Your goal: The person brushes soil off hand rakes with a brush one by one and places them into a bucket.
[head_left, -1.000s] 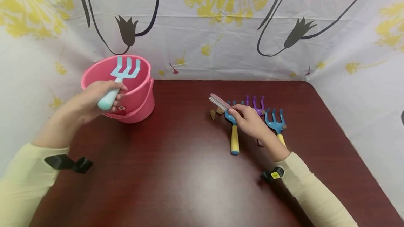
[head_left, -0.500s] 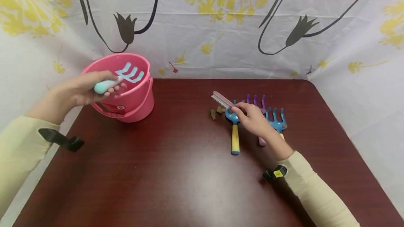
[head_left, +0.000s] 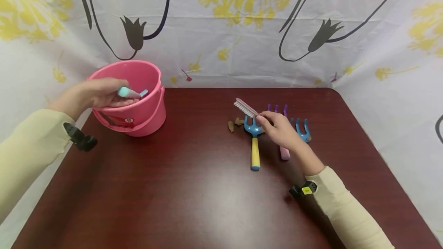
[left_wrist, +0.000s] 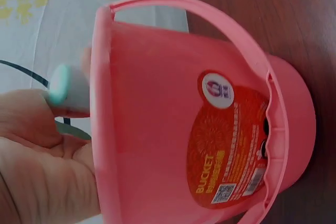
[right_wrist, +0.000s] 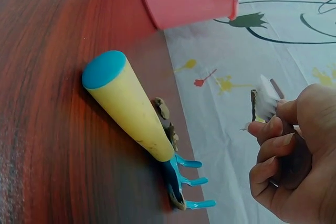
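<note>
At the left, my left hand (head_left: 100,92) reaches over the rim of the pink bucket (head_left: 152,116) and holds a light-blue hand rake by its mint handle (head_left: 128,92). The rake's tines dip inside, mostly hidden by the bucket wall. In the left wrist view the handle's end (left_wrist: 60,85) shows beside the rim. My right hand (head_left: 279,129) grips a pink brush (head_left: 246,107) with white bristles, held above a blue hand rake with a yellow handle (head_left: 255,155). A thin brown piece (right_wrist: 253,106) shows by the bristles in the right wrist view.
Under and beside my right forearm lie a purple rake with a pink handle (head_left: 285,153) and another blue rake (head_left: 304,135). Small brown clods (head_left: 231,126) sit left of the yellow-handled rake. A patterned curtain (head_left: 221,49) borders the back of the dark red table (head_left: 194,164).
My left hand has lowered the light-blue rake into the bucket, its tines turning from upright above the rim to down inside. My right hand and the brush have barely moved.
</note>
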`<state>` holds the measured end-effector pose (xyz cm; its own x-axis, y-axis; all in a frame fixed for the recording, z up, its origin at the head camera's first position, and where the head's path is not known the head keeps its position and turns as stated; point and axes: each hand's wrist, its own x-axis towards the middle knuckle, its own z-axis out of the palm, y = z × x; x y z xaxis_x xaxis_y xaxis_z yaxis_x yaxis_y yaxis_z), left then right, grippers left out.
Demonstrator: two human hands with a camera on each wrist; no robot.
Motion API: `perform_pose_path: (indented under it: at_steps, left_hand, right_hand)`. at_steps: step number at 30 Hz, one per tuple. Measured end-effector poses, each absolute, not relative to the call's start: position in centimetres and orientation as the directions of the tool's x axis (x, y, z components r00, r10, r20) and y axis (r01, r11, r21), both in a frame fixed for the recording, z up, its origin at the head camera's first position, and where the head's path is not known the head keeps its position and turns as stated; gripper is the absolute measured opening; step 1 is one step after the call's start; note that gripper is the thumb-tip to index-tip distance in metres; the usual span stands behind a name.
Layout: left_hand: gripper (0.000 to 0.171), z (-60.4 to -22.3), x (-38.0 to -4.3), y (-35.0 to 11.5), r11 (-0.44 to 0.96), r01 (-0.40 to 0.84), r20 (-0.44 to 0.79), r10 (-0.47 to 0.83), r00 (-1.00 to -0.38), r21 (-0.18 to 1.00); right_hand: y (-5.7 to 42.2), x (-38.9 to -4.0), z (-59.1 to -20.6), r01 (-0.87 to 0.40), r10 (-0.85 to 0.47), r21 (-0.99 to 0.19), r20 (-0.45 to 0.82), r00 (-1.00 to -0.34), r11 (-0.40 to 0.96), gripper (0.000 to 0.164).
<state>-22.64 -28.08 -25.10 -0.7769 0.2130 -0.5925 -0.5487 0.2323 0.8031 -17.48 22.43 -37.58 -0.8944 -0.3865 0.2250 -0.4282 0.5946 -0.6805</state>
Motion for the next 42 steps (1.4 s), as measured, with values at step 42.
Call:
perform_pose_path:
  at_steps: [42]
  left_hand:
    - [0.024, -25.6, -16.0, -15.7, 0.818, 0.243, 0.237, 0.136, -0.962, 0.520]
  right_hand:
    - [24.2, -16.6, -36.7, -0.395, -0.315, -0.697, 0.248, -0.916, 0.598, 0.029]
